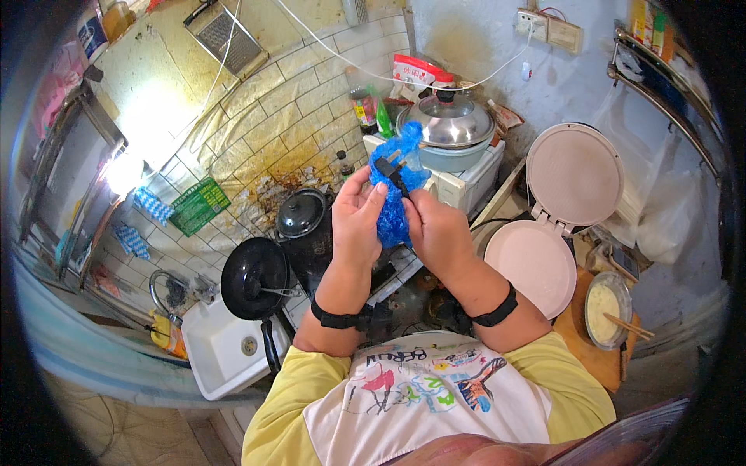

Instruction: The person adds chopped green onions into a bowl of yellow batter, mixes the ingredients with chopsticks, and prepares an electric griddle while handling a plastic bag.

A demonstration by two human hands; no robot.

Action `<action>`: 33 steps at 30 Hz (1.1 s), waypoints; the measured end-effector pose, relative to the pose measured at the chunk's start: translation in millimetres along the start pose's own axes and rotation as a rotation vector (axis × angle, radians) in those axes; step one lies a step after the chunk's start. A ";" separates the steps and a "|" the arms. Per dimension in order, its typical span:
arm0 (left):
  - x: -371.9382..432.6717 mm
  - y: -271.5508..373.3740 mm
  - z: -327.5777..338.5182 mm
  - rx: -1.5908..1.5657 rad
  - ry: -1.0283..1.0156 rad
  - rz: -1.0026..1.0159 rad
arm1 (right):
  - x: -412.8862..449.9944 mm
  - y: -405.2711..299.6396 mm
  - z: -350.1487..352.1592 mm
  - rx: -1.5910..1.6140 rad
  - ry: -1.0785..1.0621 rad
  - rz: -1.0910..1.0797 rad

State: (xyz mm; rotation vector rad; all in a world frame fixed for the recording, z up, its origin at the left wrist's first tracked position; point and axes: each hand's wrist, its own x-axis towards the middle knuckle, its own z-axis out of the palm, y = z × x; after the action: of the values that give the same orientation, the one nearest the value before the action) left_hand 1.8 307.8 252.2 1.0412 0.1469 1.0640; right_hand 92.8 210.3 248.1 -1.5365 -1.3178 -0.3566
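Note:
A black power plug [389, 168] with metal prongs lies against a crumpled blue plastic bag [391, 218] in front of my chest. My left hand [359, 212] has its fingers around the left side of the bag, with the thumb beside the plug. The black cord below the plug is pinched in my right hand [437, 230], whose fingers also touch the bag. To the right stands an opened electric baking pan with a round pale pink upper plate [574, 175] and lower plate [529, 265]. A black cord runs at its left side.
A lidded metal pot [451, 125] stands on a white surface ahead. To the left are a black wok [255, 279], a black lidded pot [301, 214] and a white sink [215, 349]. A bowl of batter [603, 306] with chopsticks stands right; a wall socket [531, 24] is above.

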 end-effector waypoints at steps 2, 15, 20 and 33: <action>5.0 -4.8 -4.9 0.078 0.014 -0.014 | -1.4 1.5 0.8 -0.077 0.003 -0.052; 35.5 -19.0 -7.6 0.393 -0.012 0.026 | -1.4 21.6 -17.6 -0.063 -0.101 0.112; 39.7 -7.8 5.5 -0.070 -0.249 0.020 | -2.4 26.5 -49.0 0.018 0.018 0.217; 26.4 -0.8 14.8 -0.230 -0.428 0.000 | -6.7 13.0 -53.2 0.185 0.154 0.207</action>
State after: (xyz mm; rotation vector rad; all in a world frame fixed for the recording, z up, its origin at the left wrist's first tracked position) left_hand 24.4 318.8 269.1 1.0340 -0.3145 0.8144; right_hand 121.6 164.5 259.0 -1.4437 -1.0320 -0.2113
